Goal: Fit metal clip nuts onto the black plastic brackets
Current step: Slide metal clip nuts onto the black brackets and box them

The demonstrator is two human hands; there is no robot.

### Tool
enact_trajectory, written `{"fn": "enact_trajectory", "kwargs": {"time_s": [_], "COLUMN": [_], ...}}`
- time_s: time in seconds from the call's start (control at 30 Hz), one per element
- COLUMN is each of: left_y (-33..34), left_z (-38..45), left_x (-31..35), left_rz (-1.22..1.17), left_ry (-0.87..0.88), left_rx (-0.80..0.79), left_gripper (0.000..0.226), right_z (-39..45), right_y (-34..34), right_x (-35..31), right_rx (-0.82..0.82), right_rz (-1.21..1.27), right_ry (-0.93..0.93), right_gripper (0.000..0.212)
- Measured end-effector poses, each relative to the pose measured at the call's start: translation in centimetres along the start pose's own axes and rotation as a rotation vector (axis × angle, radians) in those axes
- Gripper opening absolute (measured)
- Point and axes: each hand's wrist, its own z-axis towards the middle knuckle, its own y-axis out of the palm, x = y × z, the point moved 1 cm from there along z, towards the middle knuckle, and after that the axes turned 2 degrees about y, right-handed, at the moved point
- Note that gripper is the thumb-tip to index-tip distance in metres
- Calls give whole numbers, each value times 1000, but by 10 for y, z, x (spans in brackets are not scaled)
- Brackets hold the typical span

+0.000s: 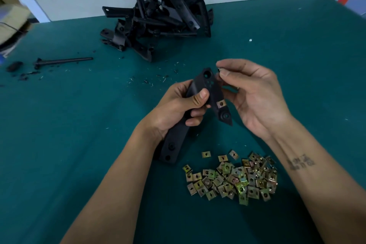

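My left hand [178, 105] grips a long black plastic bracket [208, 89] around its middle, holding it tilted above the green table. One metal clip nut [221, 103] sits on the bracket's right tab. My right hand [251, 93] pinches a small clip nut [219, 70] between thumb and forefinger, right beside the bracket's upper end with its round hole. The pinched nut is mostly hidden by my fingertips. A heap of loose brass-coloured clip nuts [231, 178] lies on the table below my hands.
A pile of black brackets [156, 18] lies at the table's far side. A black rod [63, 61] and a small black piece [14, 66] rest at the left, among scattered black and metal chips. Cardboard boxes [10, 16] stand past the left edge.
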Motion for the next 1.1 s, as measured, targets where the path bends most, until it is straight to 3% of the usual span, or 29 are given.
{"fn": "enact_trajectory", "kwargs": {"time_s": [0.37,0.57,0.77,0.97,1.03,1.1], "left_y": [0,1,2,5,4,2], "left_z": [1,0,0,1,0,-2], "left_x": [-1,0,1,0,0,2], "left_rz": [14,-10,-13,-5,-18,-39], "left_ry": [13,28,31,13,15,28], "left_rx": [31,88,141,120,123,123], "left_gripper": [8,7,8,10,10,19], "right_z": [-3,-8,-9,-15,-16,-17], "right_y": [8,15,16,20,21,19], "right_x": [7,20,21,16,16,16], "right_rx": [172,258,195,124,120,69], "right_rz": [42,-109,-157,-76,-68,-36], "right_ry": [5,-163,-163,-41,-27,-10], "right_gripper": [18,17,15,29,43,44]}}
